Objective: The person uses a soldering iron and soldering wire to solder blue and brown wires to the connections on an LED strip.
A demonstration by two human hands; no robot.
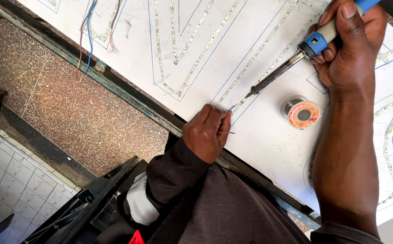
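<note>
the soldering iron (291,63) slants down across the white board (259,135), its dark tip just beside the end of an led strip (255,56), so heat lands where strip and wire meet. the right hand (350,45) grips its blue handle closed, pen-like, forearm reaching over the board. the left hand (205,131) is curled, pinching a thin blue wire (231,108) at that joint, steadying it. a solder spool (301,113) lies near.

Left hand (205,132) pinched — right hand (351,45) gripping
</note>
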